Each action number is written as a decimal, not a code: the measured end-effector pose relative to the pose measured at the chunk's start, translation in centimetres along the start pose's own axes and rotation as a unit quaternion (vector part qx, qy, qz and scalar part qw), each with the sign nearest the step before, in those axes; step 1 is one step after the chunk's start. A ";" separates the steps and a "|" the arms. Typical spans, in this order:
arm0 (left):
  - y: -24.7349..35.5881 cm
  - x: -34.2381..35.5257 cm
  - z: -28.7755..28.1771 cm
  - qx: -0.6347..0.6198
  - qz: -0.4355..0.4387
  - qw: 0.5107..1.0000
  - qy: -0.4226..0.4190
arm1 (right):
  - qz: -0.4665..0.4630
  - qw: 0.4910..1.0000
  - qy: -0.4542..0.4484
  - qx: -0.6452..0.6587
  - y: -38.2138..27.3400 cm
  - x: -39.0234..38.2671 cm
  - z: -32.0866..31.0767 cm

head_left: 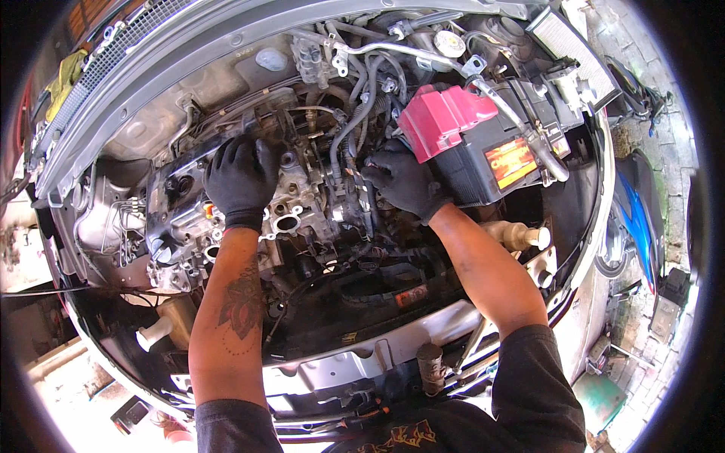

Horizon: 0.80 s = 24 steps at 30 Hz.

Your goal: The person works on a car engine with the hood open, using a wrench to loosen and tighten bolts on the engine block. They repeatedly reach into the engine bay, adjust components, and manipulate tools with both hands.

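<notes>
Engine (pixel 294 185) is in the open bay (pixel 578 185), L of centre. To work it well, we prob. want our left grip (pixel 242 177) light on top as a brace, no weight on fragile bits, & our right grip (pixel 404 180) easing in by the hoses (pixel 340 140) w/o tugging; imo exposed openings need guarding from dirt.

Left grip curls over the engine top, right grip is bent in beside the hoses; can't tell if either is clamped on anything, b/c our gloves hide it.

Looks: grimy, dull grey metal, black cover (pixel 161 202) on its left, oval port (pixel 288 223) up front. Battery (pixel 462 177) w/ red cover (pixel 445 113) is just R of our right grip.
</notes>
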<state>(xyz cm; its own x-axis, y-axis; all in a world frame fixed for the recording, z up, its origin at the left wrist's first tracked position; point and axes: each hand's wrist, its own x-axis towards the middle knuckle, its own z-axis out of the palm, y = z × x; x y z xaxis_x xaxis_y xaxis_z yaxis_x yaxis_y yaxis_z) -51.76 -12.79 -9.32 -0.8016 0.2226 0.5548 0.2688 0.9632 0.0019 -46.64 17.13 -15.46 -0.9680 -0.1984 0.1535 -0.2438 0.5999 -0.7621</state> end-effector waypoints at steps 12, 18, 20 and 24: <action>0.2 0.2 -0.1 -0.033 -0.006 0.999 0.025 | -0.025 0.996 -0.045 0.070 -1.0 0.6 -1.0; 0.5 0.3 -0.2 -0.016 -0.005 1.000 0.026 | -0.051 0.992 -0.055 0.098 -0.3 0.4 -1.2; 0.5 0.3 -0.1 -0.011 -0.018 1.000 0.015 | -0.042 0.990 -0.060 0.117 -0.4 0.3 -1.1; 0.2 0.1 0.0 -0.005 -0.011 1.000 0.010 | -0.017 0.991 -0.073 0.112 -1.1 0.5 -1.1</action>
<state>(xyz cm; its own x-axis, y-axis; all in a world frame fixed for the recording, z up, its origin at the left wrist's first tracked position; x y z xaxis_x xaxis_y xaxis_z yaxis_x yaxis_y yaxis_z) -51.81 -12.55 -9.23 -0.7971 0.1976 0.5706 0.2562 0.9664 0.0233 -46.89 17.22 -13.80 -0.9367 -0.3352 0.1011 -0.2409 0.4076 -0.8808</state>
